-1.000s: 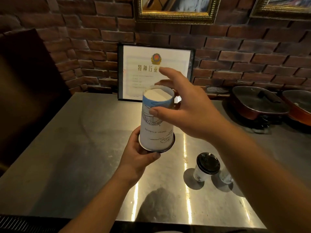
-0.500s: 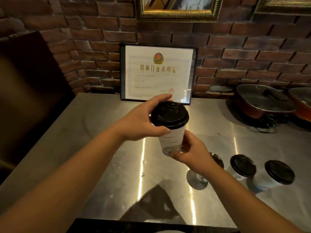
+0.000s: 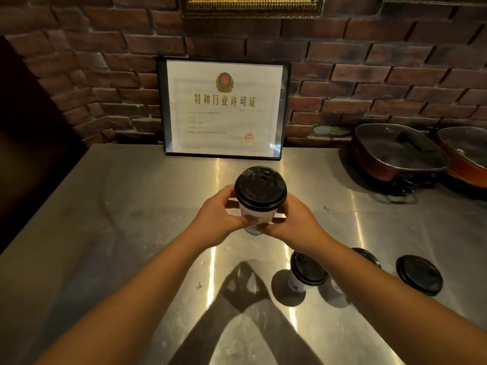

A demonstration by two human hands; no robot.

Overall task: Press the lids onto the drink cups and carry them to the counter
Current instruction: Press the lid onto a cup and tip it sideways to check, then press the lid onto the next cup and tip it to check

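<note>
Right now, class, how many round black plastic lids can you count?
4: one on the white paper cup held in both hands, and three lower right: partly hidden by the right forearm.

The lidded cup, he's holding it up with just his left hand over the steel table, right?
Not quite: the head view shows both hands on the lidded cup, the left hand and the right hand, over the steel table.

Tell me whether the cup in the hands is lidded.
Lidded: a black lid caps the paper cup, gripped by left hand and right hand.
</note>
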